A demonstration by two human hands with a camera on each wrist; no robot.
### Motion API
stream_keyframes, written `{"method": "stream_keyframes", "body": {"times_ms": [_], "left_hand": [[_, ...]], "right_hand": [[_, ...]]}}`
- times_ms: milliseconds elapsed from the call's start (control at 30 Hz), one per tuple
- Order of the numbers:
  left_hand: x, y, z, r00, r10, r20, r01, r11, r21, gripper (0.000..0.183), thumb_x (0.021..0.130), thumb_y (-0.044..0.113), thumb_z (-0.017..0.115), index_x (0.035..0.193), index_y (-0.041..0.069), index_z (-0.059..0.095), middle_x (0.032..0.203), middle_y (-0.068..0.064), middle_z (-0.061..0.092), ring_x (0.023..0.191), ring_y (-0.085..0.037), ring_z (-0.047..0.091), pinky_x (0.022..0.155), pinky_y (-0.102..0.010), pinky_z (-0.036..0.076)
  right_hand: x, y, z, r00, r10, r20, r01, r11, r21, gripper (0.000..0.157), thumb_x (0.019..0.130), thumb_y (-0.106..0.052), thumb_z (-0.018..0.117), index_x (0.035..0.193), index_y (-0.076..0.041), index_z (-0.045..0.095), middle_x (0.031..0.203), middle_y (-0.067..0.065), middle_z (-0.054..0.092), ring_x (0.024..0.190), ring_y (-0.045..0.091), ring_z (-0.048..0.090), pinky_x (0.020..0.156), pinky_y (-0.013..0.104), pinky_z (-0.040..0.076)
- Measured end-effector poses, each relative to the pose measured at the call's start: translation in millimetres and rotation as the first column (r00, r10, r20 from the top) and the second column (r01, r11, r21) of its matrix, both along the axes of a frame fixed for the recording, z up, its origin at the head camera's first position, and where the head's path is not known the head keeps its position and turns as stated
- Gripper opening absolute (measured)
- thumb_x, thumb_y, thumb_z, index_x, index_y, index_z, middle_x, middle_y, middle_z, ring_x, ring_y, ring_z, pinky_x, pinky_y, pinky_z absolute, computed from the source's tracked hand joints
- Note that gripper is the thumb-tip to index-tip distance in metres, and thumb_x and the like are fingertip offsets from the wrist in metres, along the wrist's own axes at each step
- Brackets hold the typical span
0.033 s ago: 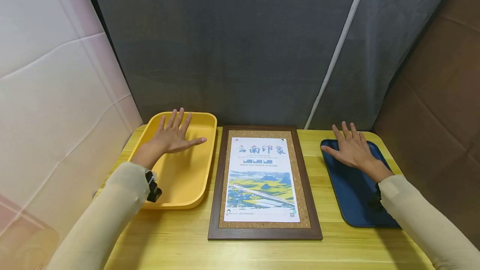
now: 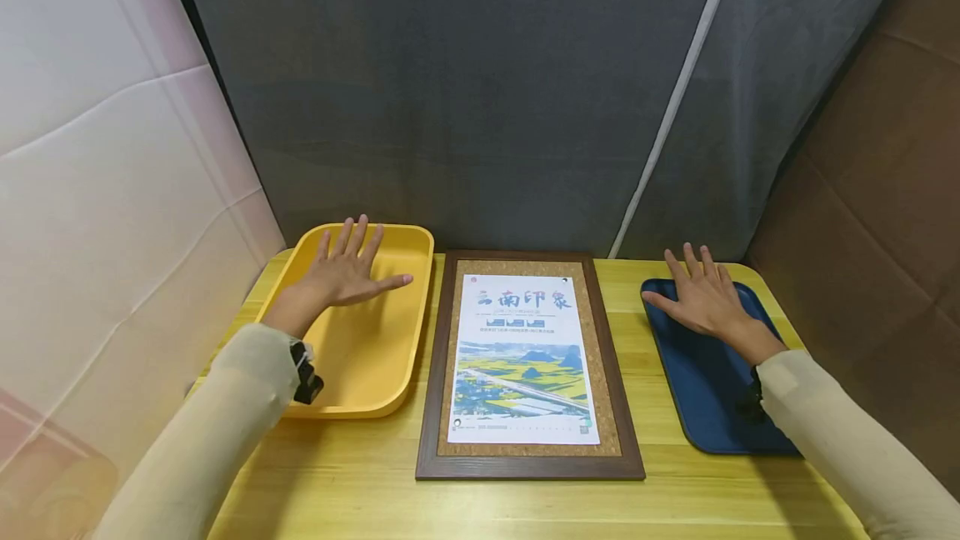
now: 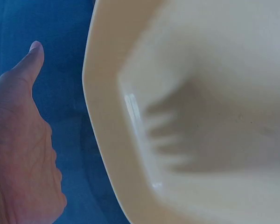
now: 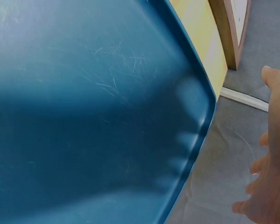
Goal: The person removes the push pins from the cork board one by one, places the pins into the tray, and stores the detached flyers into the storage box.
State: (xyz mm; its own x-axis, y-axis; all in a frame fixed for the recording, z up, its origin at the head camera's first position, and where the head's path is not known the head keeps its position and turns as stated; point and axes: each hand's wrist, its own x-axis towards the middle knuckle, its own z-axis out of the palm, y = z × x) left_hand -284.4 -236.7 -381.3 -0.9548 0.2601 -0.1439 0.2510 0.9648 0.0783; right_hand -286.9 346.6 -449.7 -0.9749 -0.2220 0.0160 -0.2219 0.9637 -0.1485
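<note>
My left hand point(image 2: 339, 277) is held above a yellow tray point(image 2: 360, 373), its fingers straight and spread, holding nothing. In the left wrist view the left hand point(image 3: 25, 144) appears beside the tray's rim, and a finger-shaped shadow falls on the tray floor point(image 3: 252, 196). Over a flat blue tray point(image 2: 705, 390) my right hand point(image 2: 701, 300) is spread the same way, with nothing in it. The right wrist view shows the right hand point(image 4: 275, 163) off the edge of the scratched blue tray point(image 4: 107, 84), where its shadow lies.
Between the trays lies a brown-framed cork board point(image 2: 525, 461) with a printed landscape poster point(image 2: 525, 357) pinned on it. All stand on a yellow wooden table point(image 2: 360, 482). A grey curtain point(image 2: 450, 90) hangs behind, with a white sheet point(image 2: 112, 190) left and a brown one point(image 2: 877, 190) right.
</note>
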Motion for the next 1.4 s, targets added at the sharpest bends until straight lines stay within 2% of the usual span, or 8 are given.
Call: {"method": "stream_keyframes", "body": {"times_ms": [333,567,867,1000,1233,1400], "left_hand": [[-0.6,3,-0.7,1.0,0.0,0.01,0.0,1.0,0.013,0.112,0.099,0.08,0.038,0.169,0.001,-0.003,0.174,-0.027,-0.013,0.161,-0.047,-0.013,0.124,-0.068,-0.012],[0.0,8,-0.5,1.0,-0.018,0.02,0.018,1.0,0.005,0.11,0.1,0.079,0.036,0.169,0.004,-0.006,0.174,-0.023,-0.017,0.162,-0.045,-0.013,0.125,-0.068,-0.011],[1.3,16,-2.6,0.999,-0.043,-0.005,0.043,0.999,0.01,0.11,0.1,0.08,0.036,0.169,0.003,-0.001,0.175,-0.024,-0.013,0.162,-0.045,-0.008,0.125,-0.068,-0.007],[0.8,20,-6.3,0.998,-0.054,-0.014,0.055,0.998,0.033,0.111,0.099,0.08,0.04,0.17,0.003,0.001,0.176,-0.023,-0.012,0.163,-0.044,-0.008,0.126,-0.067,-0.007],[-4.9,26,-19.1,0.996,-0.083,-0.043,0.085,0.995,0.055,0.115,0.095,0.085,0.039,0.171,0.006,0.004,0.177,-0.022,-0.007,0.163,-0.041,-0.008,0.127,-0.067,-0.003],[-1.2,38,-17.8,0.993,-0.105,-0.053,0.108,0.993,0.054,0.113,0.096,0.083,0.041,0.171,0.006,0.004,0.177,-0.021,-0.009,0.164,-0.041,-0.007,0.127,-0.065,-0.004]], "right_hand": [[0.2,-2,-2.6,1.0,0.003,-0.017,-0.003,1.0,-0.006,0.101,0.102,-0.065,0.055,0.168,0.0,0.017,0.172,0.036,0.005,0.157,0.059,0.0,0.122,0.076,0.003],[-1.5,-6,-0.3,1.0,0.003,-0.014,-0.003,1.0,-0.006,0.102,0.102,-0.067,0.053,0.169,-0.001,0.016,0.172,0.035,0.004,0.158,0.058,0.0,0.122,0.076,0.004],[-3.7,-19,2.1,1.0,0.02,-0.022,-0.019,1.0,0.012,0.101,0.102,-0.069,0.051,0.169,-0.001,0.017,0.172,0.034,0.006,0.158,0.058,0.0,0.123,0.075,0.004],[-4.5,-24,1.8,0.999,0.029,-0.024,-0.029,0.999,0.016,0.1,0.102,-0.068,0.051,0.168,-0.001,0.017,0.172,0.034,0.006,0.158,0.058,0.001,0.123,0.075,0.004],[-5.9,-30,1.1,0.999,0.04,-0.032,-0.039,0.999,0.02,0.1,0.102,-0.068,0.051,0.169,-0.002,0.017,0.173,0.033,0.005,0.158,0.057,0.002,0.123,0.074,0.005],[-7.3,-36,1.0,0.997,0.056,-0.049,-0.055,0.998,0.022,0.099,0.102,-0.066,0.052,0.169,-0.002,0.018,0.173,0.033,0.008,0.159,0.056,0.005,0.124,0.074,0.008]]}}
